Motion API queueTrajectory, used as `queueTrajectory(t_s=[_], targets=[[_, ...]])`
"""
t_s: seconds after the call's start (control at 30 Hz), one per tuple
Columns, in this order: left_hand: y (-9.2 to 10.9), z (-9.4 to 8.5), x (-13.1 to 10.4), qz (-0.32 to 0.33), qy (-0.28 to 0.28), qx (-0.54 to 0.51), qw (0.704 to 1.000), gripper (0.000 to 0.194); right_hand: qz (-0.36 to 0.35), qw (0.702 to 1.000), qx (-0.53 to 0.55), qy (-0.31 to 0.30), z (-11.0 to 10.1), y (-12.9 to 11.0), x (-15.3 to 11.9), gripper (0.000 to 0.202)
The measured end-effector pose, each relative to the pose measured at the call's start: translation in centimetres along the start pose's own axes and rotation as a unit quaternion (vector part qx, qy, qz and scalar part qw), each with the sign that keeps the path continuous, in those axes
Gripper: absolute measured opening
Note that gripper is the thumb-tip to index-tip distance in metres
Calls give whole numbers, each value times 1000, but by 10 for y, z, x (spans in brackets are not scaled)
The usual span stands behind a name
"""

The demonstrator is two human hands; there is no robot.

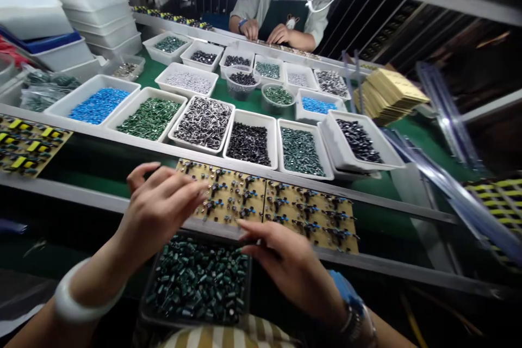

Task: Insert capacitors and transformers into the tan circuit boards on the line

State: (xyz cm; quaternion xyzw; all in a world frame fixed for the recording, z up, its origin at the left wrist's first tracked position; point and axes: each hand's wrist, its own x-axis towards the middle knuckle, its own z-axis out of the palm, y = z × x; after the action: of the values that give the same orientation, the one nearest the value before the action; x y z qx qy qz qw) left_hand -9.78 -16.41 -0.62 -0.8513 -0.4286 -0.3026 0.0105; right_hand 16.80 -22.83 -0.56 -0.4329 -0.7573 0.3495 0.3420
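Observation:
My left hand hovers over the left end of a tan circuit board dotted with small components. Its fingers are bunched and point down at the board, and their tips hide whatever is between them. At the board's front edge is my right hand, with thumb and forefinger drawn close together; a tiny part may be between them, but I cannot make it out. Below both hands sits a dark tray full of green cylindrical capacitors. A second populated circuit board adjoins the first on the right.
Metal rails run in front of and behind the boards. Beyond stand white bins of sorted components. Another board lies far left. Stacked tan boards are at right. Across the bench, a person's hands work at another line.

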Motion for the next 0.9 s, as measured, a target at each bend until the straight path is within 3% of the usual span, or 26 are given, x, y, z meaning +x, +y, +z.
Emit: queueTrajectory(t_s=[0.03,0.13,0.27,0.4,0.5,0.63,0.73,0.9], targets=[[6,-1,-11,17,-11,-48,999,21,33,999,-14,30,-13,5,-2,26],[24,3,-38,34,-121,-195,973,11,103,990,-63,75,-53,22,-8,14],[42,13,-47,4,-150,-249,957,11,129,983,-108,79,-86,40,-12,22],[65,29,-33,30,-164,-286,944,9,108,978,-162,74,-96,51,-13,16],[89,48,-22,91,-177,-278,940,13,55,977,-198,54,-99,55,-12,17],[116,67,-10,188,-234,-222,928,25,13,974,-223,36,-104,56,-6,13],[126,69,-5,216,-254,-196,922,13,-18,969,-247,14,-107,56,0,10],[132,67,-5,228,-263,-174,921,21,-49,962,-267,-34,-110,57,8,14]])
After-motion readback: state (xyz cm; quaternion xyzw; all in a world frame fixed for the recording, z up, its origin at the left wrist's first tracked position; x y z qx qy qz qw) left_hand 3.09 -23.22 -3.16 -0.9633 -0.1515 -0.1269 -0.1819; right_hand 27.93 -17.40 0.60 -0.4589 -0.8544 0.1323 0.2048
